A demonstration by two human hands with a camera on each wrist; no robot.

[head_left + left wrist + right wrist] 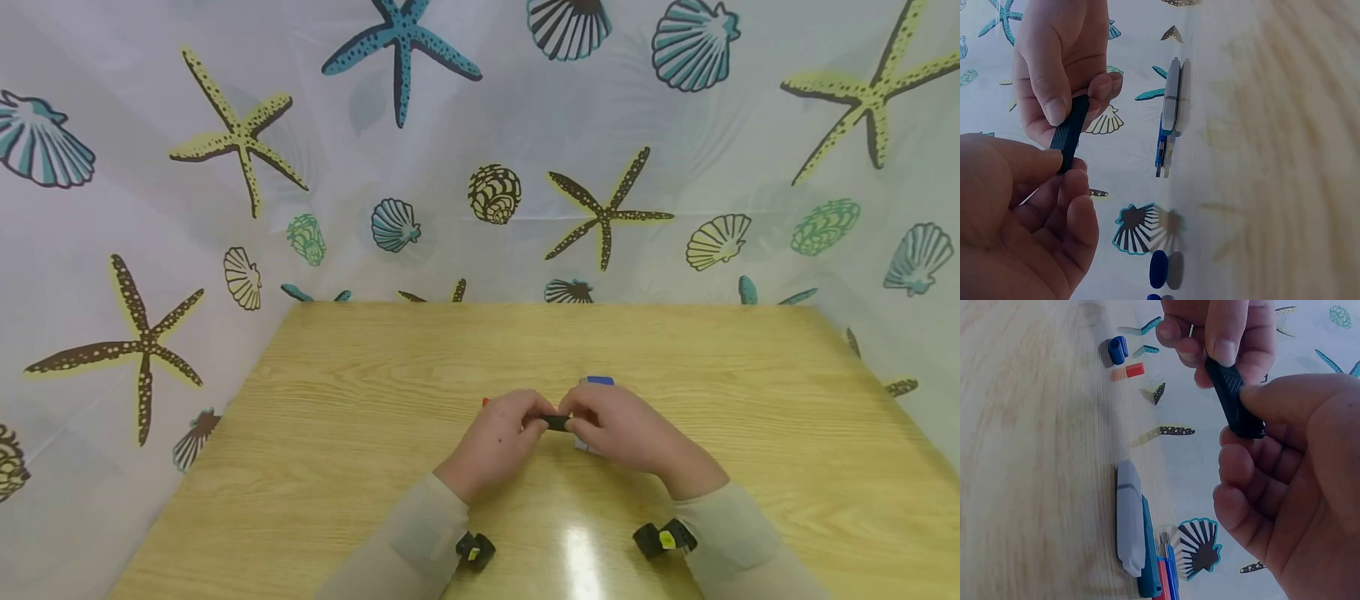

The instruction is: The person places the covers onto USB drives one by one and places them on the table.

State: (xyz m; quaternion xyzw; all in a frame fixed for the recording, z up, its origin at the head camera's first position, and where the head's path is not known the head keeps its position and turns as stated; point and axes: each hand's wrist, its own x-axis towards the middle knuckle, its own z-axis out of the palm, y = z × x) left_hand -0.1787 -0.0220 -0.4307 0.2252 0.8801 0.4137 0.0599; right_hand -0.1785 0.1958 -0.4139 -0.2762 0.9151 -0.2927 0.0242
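Over the middle of the wooden table, both hands hold one small, flat black stick point(557, 422) with slanted ridges on its face; its exact kind is unclear. My left hand point(495, 437) pinches one end between thumb and fingers. The other end is pinched by my right hand point(626, 427). Both wrist views show the black stick point(1071, 134) raised off the table, with fingers covering parts of it. A grey-white oblong case point(1129, 515) lies on the table beyond the hands, mostly hidden by the right hand in the head view.
Beside the case, the right wrist view shows a teal long item point(1149, 556), a red pen-like item point(1163, 578) and a blue one point(1172, 569). Farther off lie a small blue piece point(1118, 350) and a red piece point(1135, 370). A patterned curtain point(465, 100) surrounds the table point(360, 367).
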